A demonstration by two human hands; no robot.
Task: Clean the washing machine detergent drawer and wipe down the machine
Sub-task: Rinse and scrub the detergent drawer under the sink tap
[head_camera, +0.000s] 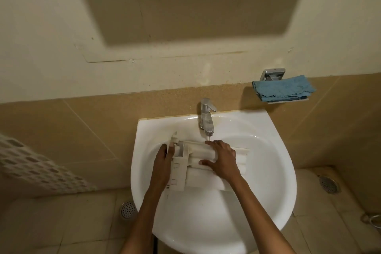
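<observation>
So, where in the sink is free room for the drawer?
Bare: the front of the basin, between the drawer and the near rim; a patch between the drawer's right end and the right rim. Crowded: under the faucet, where the left hand grips the drawer and the right hand rests on it.

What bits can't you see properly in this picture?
All from the head view:
1. The washing machine: not in the frame at all.
2. Inside the detergent drawer: partly covered by the right hand; any dirt is too small to see.
3. Fingertips of the left hand: hidden behind the drawer's end.
4. Water from the tap: too blurred to be sure it runs.
5. A metal object: cut off by the right edge.
</observation>
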